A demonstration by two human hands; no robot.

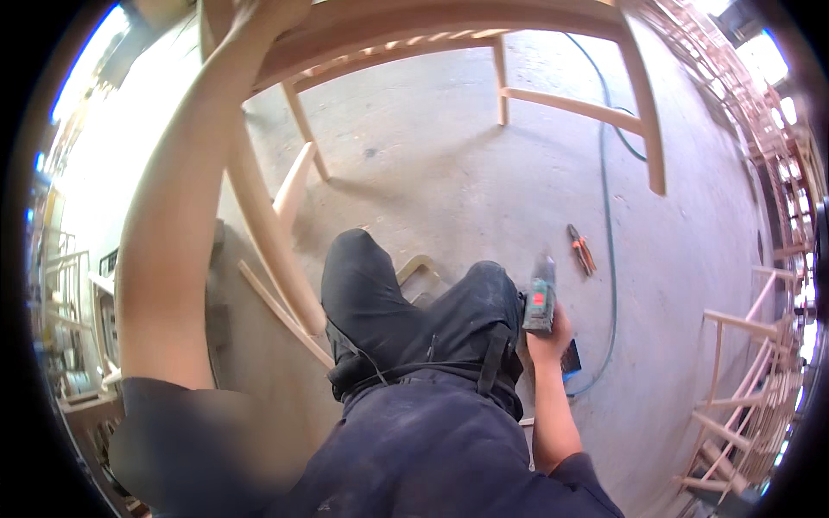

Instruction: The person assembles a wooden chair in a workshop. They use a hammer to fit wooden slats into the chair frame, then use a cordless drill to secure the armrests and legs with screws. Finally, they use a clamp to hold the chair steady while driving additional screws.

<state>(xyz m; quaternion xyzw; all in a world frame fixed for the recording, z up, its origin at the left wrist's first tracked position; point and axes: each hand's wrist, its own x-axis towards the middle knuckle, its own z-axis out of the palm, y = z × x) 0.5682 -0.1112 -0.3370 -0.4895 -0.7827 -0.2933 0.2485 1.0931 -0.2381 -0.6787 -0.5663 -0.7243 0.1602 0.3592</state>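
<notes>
A pale wooden bench frame [449,19] with slats and legs stands raised in front of me. My left arm reaches up across its left side, and my left hand [275,12] is at the frame near the top edge of the view. The fingers of that hand are not distinguishable. Low at my right side, my right hand [553,335] is closed round the grip of a green and dark cordless drill [541,302], whose bit points away from me. Its grip is partly hidden by the hand.
Pliers [581,250] with orange handles lie on the concrete floor, right of the drill. A green hose [608,233] runs beside them. Stacked wooden chair frames [747,397] stand at the right. A thin wooden strip [281,311] lies left of my knees.
</notes>
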